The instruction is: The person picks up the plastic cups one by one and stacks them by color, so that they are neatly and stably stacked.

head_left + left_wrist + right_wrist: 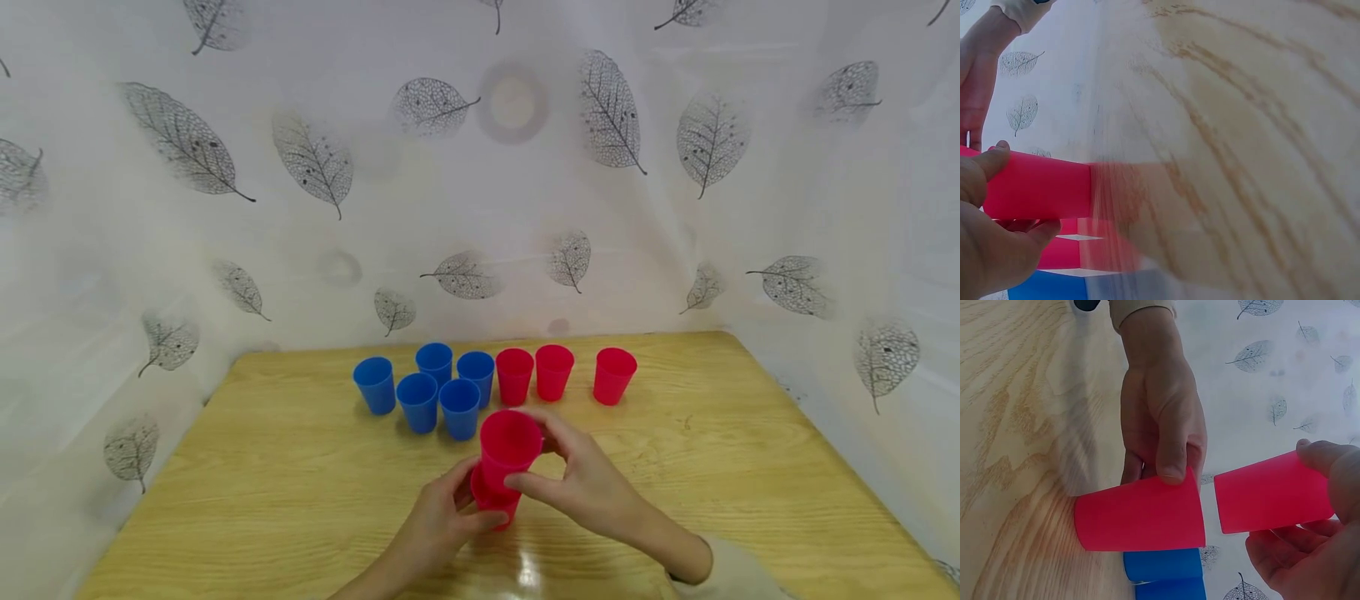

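left hand (438, 525) grasped a smooth, tapered lower red cup (1141, 519) on the near, grained wooden table (300, 483), right hand (596, 492) gripping a matching upper red cup (510, 442) just above.

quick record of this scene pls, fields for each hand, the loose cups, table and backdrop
left hand: holds lower red cup, which stands on the table
right hand: holds upper red cup above the lower one, gap between them
blue cups: five, upright, grouped
loose red cups: three, upright, rightmost set apart
table surface: wood-grained
backdrop: whitish, dark leaf print
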`<state>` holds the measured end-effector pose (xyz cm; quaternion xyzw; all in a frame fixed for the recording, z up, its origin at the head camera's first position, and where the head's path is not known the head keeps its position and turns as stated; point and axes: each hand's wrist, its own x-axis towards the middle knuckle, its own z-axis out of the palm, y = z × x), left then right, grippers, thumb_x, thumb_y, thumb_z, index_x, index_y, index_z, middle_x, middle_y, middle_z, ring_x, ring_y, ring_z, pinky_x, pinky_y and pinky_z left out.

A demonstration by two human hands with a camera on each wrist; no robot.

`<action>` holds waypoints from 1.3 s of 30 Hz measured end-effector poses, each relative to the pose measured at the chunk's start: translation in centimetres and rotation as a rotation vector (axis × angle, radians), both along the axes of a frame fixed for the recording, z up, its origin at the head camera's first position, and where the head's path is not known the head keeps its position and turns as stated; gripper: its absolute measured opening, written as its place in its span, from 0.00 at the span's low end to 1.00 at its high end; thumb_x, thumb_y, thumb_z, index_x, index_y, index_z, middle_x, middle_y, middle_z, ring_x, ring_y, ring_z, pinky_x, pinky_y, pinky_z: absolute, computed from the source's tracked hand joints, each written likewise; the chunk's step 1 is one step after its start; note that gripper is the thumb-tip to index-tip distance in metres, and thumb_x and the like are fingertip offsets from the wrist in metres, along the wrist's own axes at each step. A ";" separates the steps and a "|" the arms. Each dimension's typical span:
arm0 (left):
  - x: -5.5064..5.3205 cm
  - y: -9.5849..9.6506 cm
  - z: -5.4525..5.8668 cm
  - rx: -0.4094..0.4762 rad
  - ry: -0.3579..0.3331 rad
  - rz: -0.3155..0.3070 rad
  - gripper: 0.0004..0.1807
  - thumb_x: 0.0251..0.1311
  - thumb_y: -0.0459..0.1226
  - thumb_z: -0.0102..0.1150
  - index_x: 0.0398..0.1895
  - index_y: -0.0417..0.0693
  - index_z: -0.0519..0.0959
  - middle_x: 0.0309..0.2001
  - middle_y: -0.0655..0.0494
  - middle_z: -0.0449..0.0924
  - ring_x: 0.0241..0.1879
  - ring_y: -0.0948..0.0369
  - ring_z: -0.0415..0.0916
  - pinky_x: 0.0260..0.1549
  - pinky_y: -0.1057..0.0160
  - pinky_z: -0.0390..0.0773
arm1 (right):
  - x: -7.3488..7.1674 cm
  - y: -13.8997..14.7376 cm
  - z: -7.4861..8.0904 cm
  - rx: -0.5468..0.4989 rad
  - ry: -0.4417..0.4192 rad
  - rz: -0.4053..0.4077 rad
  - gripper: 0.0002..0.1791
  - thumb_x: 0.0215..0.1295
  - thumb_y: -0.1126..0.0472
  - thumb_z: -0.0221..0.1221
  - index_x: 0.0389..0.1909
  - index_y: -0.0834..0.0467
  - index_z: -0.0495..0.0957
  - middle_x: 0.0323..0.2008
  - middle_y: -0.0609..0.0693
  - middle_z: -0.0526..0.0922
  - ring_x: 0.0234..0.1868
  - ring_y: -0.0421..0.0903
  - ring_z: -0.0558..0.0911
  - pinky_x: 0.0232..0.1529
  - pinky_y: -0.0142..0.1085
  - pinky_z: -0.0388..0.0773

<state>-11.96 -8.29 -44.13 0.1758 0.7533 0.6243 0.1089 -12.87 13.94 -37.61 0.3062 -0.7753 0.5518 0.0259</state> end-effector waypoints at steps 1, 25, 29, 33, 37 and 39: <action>0.0 0.0 0.0 0.004 -0.002 -0.001 0.35 0.59 0.31 0.74 0.69 0.40 0.72 0.62 0.44 0.79 0.63 0.46 0.78 0.59 0.60 0.79 | 0.0 0.0 -0.1 -0.002 0.001 0.001 0.34 0.62 0.62 0.73 0.68 0.53 0.72 0.55 0.44 0.83 0.51 0.47 0.82 0.51 0.39 0.84; -0.1 0.1 -0.1 0.025 0.009 0.000 0.33 0.59 0.31 0.74 0.68 0.38 0.73 0.62 0.44 0.80 0.63 0.47 0.78 0.59 0.62 0.79 | 0.0 0.0 -1.5 0.094 -0.074 -0.014 0.34 0.62 0.57 0.74 0.68 0.53 0.72 0.55 0.42 0.83 0.51 0.45 0.82 0.51 0.40 0.84; 0.1 0.2 0.0 0.011 -0.012 0.007 0.35 0.59 0.32 0.75 0.69 0.40 0.72 0.63 0.46 0.79 0.62 0.48 0.78 0.59 0.60 0.80 | -0.2 0.0 -2.0 0.095 -0.060 -0.010 0.34 0.62 0.58 0.74 0.67 0.55 0.72 0.57 0.47 0.83 0.54 0.48 0.82 0.52 0.39 0.84; 0.1 0.2 0.2 -0.003 -0.036 0.022 0.36 0.59 0.33 0.75 0.71 0.42 0.71 0.64 0.47 0.78 0.63 0.48 0.77 0.58 0.60 0.80 | -0.2 0.0 -2.3 0.091 -0.027 -0.004 0.33 0.62 0.59 0.74 0.66 0.58 0.73 0.58 0.51 0.83 0.57 0.51 0.81 0.52 0.39 0.85; 0.1 0.2 0.2 -0.007 -0.036 0.025 0.37 0.59 0.33 0.75 0.71 0.41 0.71 0.64 0.47 0.78 0.63 0.48 0.78 0.58 0.60 0.80 | -0.1 0.1 -2.5 0.087 -0.018 -0.004 0.32 0.63 0.59 0.73 0.66 0.59 0.73 0.58 0.51 0.83 0.57 0.52 0.81 0.53 0.43 0.85; 0.1 0.2 0.1 -0.013 -0.038 0.026 0.37 0.59 0.33 0.75 0.71 0.41 0.71 0.64 0.47 0.78 0.63 0.48 0.77 0.58 0.60 0.80 | -0.1 0.2 -2.5 0.086 -0.014 -0.010 0.31 0.64 0.59 0.73 0.66 0.59 0.73 0.58 0.52 0.83 0.57 0.53 0.81 0.52 0.43 0.85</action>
